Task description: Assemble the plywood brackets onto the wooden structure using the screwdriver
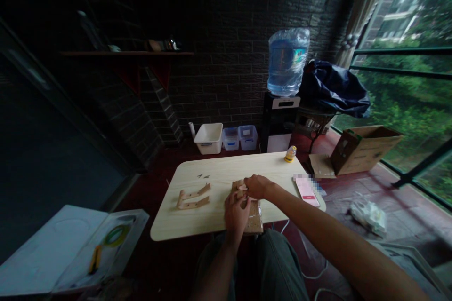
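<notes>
Over the front of the pale table (219, 223), my left hand (237, 212) is closed around a small light wooden piece (240, 185). My right hand (259, 186) meets it from the right, fingers pressed together at the same piece; what they pinch is hidden. Beneath both hands lies a brown cardboard slab (254, 224), its near end sticking out past the table edge. To the left rests a U-shaped wooden part (194, 204) with dark holes in its arms. Behind that part are several small dark slivers (203, 176), too small to name.
A phone (306, 191) lies at the table's right, with a yellow-based container (290, 154) at the back corner. Beyond stand plastic tubs (208, 148) and a water dispenser (281, 115). An open case (106, 249) is at left, a cardboard box (360, 153) at right.
</notes>
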Action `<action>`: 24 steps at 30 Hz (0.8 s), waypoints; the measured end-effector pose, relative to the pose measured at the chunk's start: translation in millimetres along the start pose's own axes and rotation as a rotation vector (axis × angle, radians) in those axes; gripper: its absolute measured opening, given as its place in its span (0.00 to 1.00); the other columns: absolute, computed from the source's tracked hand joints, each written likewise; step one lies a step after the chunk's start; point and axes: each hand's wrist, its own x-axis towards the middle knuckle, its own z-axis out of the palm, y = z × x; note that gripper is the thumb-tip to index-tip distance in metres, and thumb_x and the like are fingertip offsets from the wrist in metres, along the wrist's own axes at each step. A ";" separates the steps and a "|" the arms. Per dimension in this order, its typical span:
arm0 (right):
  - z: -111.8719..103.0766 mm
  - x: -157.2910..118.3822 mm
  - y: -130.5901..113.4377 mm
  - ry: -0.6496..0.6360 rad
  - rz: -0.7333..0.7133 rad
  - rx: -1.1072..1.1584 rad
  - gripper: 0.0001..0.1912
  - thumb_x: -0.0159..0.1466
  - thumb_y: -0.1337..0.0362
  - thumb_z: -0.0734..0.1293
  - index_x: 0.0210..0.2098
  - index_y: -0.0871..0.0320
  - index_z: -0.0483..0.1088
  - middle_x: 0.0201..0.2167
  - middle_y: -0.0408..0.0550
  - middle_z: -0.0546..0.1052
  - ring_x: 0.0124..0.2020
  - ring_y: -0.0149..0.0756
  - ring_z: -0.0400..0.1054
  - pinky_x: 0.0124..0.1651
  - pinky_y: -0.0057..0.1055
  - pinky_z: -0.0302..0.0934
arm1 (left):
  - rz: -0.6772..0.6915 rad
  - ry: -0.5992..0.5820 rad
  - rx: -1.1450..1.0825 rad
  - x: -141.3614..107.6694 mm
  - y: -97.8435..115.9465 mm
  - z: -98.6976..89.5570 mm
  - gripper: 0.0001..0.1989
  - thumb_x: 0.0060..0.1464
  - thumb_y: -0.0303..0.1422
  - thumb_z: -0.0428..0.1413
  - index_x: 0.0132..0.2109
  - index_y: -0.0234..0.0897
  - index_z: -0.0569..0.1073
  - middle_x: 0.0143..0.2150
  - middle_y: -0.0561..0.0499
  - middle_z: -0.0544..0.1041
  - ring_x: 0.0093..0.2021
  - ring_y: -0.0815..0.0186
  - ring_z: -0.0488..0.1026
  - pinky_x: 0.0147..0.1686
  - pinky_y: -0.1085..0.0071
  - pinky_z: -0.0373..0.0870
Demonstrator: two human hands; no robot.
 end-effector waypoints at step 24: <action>-7.6 -5.3 5.6 -0.009 -0.072 0.001 0.24 0.68 0.57 0.65 0.58 0.67 0.68 0.48 0.67 0.80 0.49 0.52 0.78 0.44 0.39 0.72 | 0.034 0.018 -0.017 2.0 -1.0 -6.2 0.11 0.60 0.41 0.59 0.47 0.48 0.83 0.55 0.48 0.77 0.58 0.57 0.71 0.57 0.61 0.74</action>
